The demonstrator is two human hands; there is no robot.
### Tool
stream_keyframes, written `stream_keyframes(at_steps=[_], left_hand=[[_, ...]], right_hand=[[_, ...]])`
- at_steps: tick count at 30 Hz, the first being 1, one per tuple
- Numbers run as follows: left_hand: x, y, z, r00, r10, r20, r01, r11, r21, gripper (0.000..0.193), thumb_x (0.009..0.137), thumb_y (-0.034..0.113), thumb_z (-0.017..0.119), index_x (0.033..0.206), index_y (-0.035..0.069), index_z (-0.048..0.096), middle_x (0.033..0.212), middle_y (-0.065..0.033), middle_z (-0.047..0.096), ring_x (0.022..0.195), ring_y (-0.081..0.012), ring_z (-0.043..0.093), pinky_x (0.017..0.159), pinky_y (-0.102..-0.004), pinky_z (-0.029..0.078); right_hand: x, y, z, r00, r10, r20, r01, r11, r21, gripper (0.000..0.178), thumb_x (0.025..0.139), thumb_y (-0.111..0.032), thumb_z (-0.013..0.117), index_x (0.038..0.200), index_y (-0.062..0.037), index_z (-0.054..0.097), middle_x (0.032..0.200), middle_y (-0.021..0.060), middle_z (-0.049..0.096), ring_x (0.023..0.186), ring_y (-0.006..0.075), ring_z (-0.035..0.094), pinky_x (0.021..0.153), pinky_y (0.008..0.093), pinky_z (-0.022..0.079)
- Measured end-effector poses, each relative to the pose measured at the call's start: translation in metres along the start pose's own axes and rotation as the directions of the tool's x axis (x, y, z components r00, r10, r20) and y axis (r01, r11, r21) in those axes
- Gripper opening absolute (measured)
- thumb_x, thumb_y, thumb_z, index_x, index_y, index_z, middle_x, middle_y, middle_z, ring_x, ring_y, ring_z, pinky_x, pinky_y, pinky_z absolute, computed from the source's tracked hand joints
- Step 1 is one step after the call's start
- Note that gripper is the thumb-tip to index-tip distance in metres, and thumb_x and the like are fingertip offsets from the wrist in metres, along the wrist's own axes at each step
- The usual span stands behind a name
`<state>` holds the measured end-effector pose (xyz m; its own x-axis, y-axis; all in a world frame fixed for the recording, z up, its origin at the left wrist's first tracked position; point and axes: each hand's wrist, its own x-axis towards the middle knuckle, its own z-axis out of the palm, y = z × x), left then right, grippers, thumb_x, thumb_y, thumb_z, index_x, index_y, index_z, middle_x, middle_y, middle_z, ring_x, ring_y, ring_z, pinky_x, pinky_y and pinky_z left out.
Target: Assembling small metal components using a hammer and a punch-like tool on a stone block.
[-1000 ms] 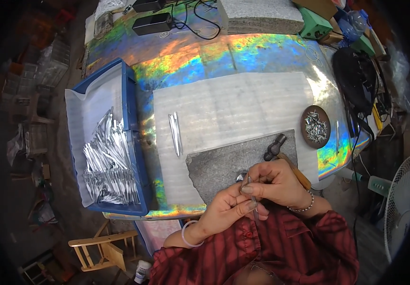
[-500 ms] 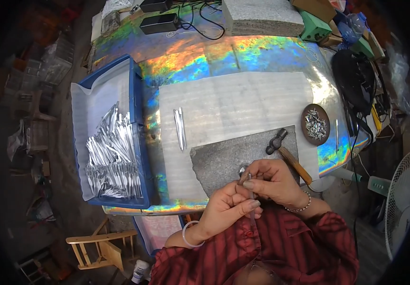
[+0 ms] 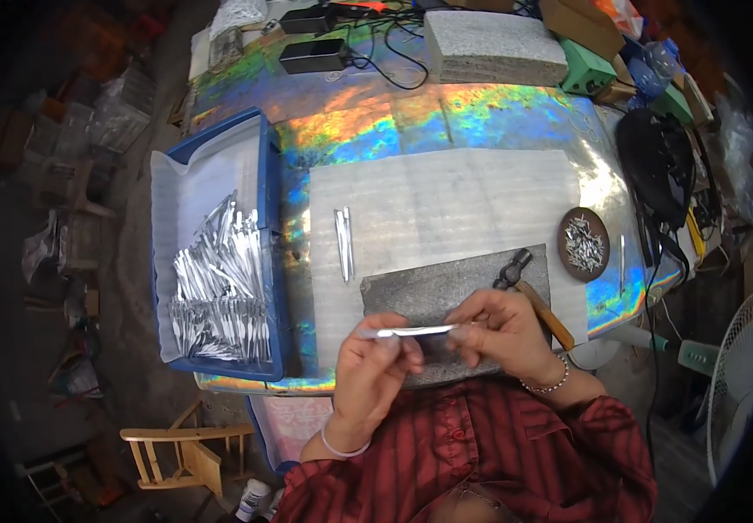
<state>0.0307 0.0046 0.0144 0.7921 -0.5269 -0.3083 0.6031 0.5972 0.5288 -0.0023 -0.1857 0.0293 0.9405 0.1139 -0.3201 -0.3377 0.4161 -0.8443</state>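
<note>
Between my two hands lies a slim, shiny silver metal strip (image 3: pixel 418 331), held nearly level above a grey stone slab (image 3: pixel 429 283). Its left end is pinched by my left hand (image 3: pixel 368 373), thumb against the fingers. The fingertips of my right hand (image 3: pixel 505 331) close on the other end, which they partly hide. A hammer with a wooden handle (image 3: pixel 547 315) rests on the slab's right side, just beyond my right hand. Similar silver strips (image 3: pixel 344 244) lie side by side on a white foam sheet (image 3: pixel 464 200), to the left of the slab.
A blue tray (image 3: pixel 269 174) at the left holds many silver strips (image 3: pixel 228 261). At the right, a brown bowl (image 3: pixel 579 213) contains small metal pieces. A stone block (image 3: pixel 494 52) and black adapters (image 3: pixel 314 56) with cables stand at the back. A fan (image 3: pixel 734 392) is at far right.
My hands were close together over the slab's near edge with the strip upright. They have moved apart, my left hand leftward, and the strip is now level. The view has shifted slightly.
</note>
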Motion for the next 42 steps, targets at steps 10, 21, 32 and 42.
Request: stream_keyframes(at_steps=[10,21,32,42], left_hand=[[0.089,0.064,-0.017,0.801,0.561,0.21,-0.158,-0.141,0.977,0.015,0.083,0.01,0.056,0.091,-0.002,0.06,0.075,-0.0141,0.06,0.066,-0.0264,0.059,0.058,-0.0338,0.044],[0.115,0.061,-0.047,0.762,0.627,0.161,0.054,-0.309,0.949,0.017,0.077,0.015,0.064,0.085,0.0,0.061,0.077,-0.0194,0.061,0.07,-0.0343,0.06,0.062,-0.0407,0.047],[-0.032,0.126,0.124,0.766,0.269,0.584,-0.36,0.932,0.042,0.032,0.088,0.021,0.048,0.1,-0.008,0.055,0.091,-0.0254,0.059,0.087,-0.0324,0.061,0.068,-0.0424,0.053],[-0.153,0.116,-0.065,0.127,-0.163,0.978,0.382,0.918,0.104,0.025,0.088,0.015,0.049,0.101,-0.005,0.054,0.094,-0.0185,0.058,0.09,-0.0261,0.057,0.071,-0.0361,0.049]], right_hand=[[-0.02,-0.014,-0.024,0.984,-0.159,-0.083,0.133,0.959,-0.251,0.019,0.083,-0.002,0.058,0.101,0.0036,0.054,0.088,0.0069,0.061,0.071,0.0076,0.059,0.061,0.0197,0.048],[-0.04,-0.006,-0.036,0.968,-0.242,-0.065,0.151,0.769,-0.621,0.014,0.08,-0.007,0.063,0.091,0.0007,0.061,0.073,0.0075,0.061,0.062,0.0112,0.059,0.056,0.0225,0.046],[-0.034,-0.004,-0.015,0.951,-0.276,0.142,0.287,0.612,-0.737,0.019,0.08,-0.006,0.063,0.097,0.001,0.059,0.087,0.0121,0.062,0.069,0.017,0.063,0.061,0.0251,0.05],[-0.038,-0.006,-0.003,0.896,-0.263,0.356,0.443,0.506,-0.74,0.018,0.084,-0.015,0.056,0.097,-0.0027,0.055,0.089,0.0124,0.06,0.076,0.0293,0.061,0.064,0.0349,0.049]])
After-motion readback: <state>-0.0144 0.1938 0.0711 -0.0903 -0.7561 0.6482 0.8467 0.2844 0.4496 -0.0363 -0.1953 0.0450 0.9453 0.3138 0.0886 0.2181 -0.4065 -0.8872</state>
